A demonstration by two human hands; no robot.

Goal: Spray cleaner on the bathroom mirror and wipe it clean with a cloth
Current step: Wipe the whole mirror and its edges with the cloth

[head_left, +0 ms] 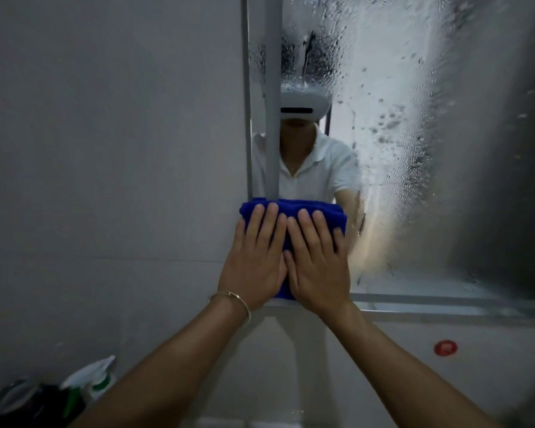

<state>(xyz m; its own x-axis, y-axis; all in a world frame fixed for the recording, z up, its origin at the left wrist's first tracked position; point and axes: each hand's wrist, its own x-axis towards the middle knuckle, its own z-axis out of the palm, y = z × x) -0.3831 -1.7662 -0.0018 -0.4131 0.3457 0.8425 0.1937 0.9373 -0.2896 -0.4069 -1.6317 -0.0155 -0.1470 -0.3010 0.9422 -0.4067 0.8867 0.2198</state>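
Spraying judged complete: mirror [399,149] beaded with droplets over its upper and right-hand areas. Wiping judged barely under way: clear glass only in a patch at the mirror's lower left, wet haze elsewhere. Left to do, by estimate: most of the mirror's face.

Position of cloth [294,208]: blue, folded into a pad, flat against the mirror at its lower left corner, over the left frame edge and just above the bottom edge.

On the cloth, left hand [255,257] laid flat, fingers [272,220] straight and slightly spread, pressing, curled round nothing. Beside it and touching, right hand [318,264] likewise flat, fingers extended over the cloth's right part. Thin bracelet [232,299] on left wrist.

Also noted: spray bottle [96,381], blurred, well below and left of the mirror, in neither hand.
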